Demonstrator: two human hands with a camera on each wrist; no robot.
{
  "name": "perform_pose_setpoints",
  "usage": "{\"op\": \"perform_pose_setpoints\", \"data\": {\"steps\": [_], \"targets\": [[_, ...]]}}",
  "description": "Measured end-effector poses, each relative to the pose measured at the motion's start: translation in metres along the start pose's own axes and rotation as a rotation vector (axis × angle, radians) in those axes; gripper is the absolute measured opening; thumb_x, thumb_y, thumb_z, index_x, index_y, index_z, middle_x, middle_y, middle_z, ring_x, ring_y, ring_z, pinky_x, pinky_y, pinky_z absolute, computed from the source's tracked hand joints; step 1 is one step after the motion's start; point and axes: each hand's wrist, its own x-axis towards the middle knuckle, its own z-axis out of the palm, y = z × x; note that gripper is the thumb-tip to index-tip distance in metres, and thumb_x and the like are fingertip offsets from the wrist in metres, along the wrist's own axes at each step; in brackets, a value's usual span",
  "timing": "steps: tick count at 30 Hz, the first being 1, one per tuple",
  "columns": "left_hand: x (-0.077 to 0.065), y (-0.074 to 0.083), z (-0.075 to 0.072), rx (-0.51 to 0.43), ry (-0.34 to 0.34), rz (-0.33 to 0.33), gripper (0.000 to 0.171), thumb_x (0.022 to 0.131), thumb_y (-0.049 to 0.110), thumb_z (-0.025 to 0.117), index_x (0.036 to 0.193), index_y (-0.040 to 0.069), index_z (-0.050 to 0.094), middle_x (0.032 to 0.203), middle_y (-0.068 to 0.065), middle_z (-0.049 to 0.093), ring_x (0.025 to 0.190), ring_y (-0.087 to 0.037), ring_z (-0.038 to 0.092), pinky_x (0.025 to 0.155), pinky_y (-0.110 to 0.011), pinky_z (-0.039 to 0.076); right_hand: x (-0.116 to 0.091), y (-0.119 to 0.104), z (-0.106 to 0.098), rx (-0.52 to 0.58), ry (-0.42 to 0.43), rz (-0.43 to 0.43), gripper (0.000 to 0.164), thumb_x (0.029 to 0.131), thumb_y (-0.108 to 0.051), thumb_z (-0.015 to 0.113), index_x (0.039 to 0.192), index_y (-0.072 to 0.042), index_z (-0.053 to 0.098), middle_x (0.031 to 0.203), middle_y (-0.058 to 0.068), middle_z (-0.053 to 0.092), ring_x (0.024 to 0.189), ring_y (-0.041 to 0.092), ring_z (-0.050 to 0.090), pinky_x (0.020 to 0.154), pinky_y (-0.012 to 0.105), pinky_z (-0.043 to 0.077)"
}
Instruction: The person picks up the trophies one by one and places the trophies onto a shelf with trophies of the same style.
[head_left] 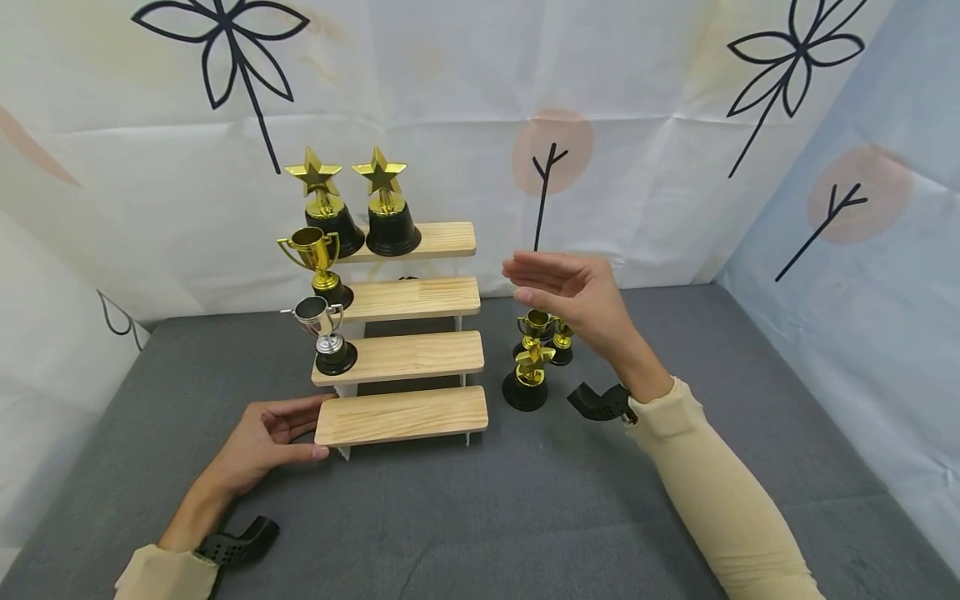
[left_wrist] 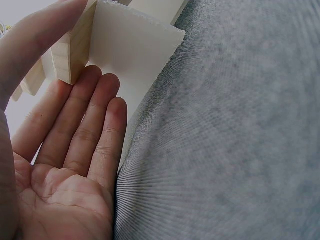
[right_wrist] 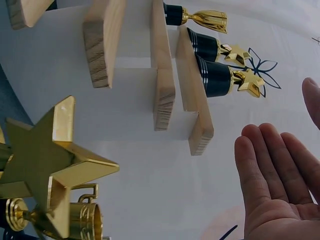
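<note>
Stepped wooden stand (head_left: 412, 357) on table (head_left: 420, 525), grey cover, four boards rising toward the back; it's the landmark. Left hand (head_left: 261, 440) at left end of the stand's lowest board, clamped on it: thumb at front edge, fingers fairly straight on the far side, tips touching wood in left wrist view. Right hand (head_left: 573, 293) raised to the right of the stand, holding nothing; fingers straight and together, thumb apart from them, palm facing the stand.

On the stand: left star trophy (head_left: 327, 218) and right star trophy (head_left: 388, 218) on top board, side by side toward left end; gold cup (head_left: 317, 254) at left end of second board down; silver cup (head_left: 328, 337) at left end of third.

Right of the stand, near it, below the right hand: small cluster on the table. Front star trophy (head_left: 527, 383) nearest; rear gold cups (head_left: 534, 323) behind it, at least two, partly hidden. Behind the stand: white backdrop (head_left: 450, 125) with black line flowers (head_left: 223, 23). Black strap (head_left: 238, 543) at left wrist.
</note>
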Motion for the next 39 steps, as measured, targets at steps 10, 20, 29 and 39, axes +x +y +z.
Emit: {"op": "perform_pose_setpoints", "data": {"steps": [10, 20, 29, 39], "targets": [[0.000, 0.000, 0.000, 0.011, -0.008, -0.026, 0.064, 0.078, -0.019, 0.075, 0.135, -0.024, 0.046, 0.130, 0.004, 0.066, 0.117, -0.012, 0.065, 0.095, -0.026, 0.056, -0.020, 0.006, -0.004, 0.013, 0.017, 0.031, 0.046, 0.088, 0.006, 0.075, 0.131, 0.010, 0.062, 0.124, 0.015, 0.070, 0.115, 0.025, 0.068, 0.096, 0.038, 0.057], [0.000, 0.000, -0.001, 0.003, -0.012, -0.016, 0.064, 0.078, -0.020, 0.075, 0.135, -0.024, 0.046, 0.130, 0.000, 0.066, 0.116, -0.013, 0.066, 0.095, -0.025, 0.056, -0.044, 0.016, -0.008, 0.016, 0.068, 0.074, 0.045, 0.087, 0.011, 0.072, 0.131, 0.012, 0.061, 0.122, 0.014, 0.071, 0.116, 0.034, 0.066, 0.095, 0.039, 0.058], [0.001, 0.000, -0.001, 0.013, -0.004, -0.015, 0.064, 0.077, -0.020, 0.076, 0.134, -0.026, 0.046, 0.129, 0.002, 0.067, 0.116, -0.012, 0.066, 0.095, -0.025, 0.056, -0.058, 0.024, -0.015, -0.007, 0.087, 0.105, 0.046, 0.089, 0.008, 0.073, 0.132, 0.014, 0.059, 0.124, 0.016, 0.070, 0.118, 0.034, 0.065, 0.097, 0.035, 0.057], [0.000, 0.000, -0.001, 0.010, -0.004, -0.014, 0.064, 0.077, -0.020, 0.075, 0.134, -0.025, 0.046, 0.129, 0.003, 0.067, 0.116, -0.012, 0.066, 0.095, -0.025, 0.055, -0.063, 0.029, -0.024, -0.053, 0.109, 0.125, 0.047, 0.088, 0.008, 0.073, 0.132, 0.014, 0.059, 0.123, 0.015, 0.070, 0.117, 0.032, 0.066, 0.098, 0.036, 0.056]]}}
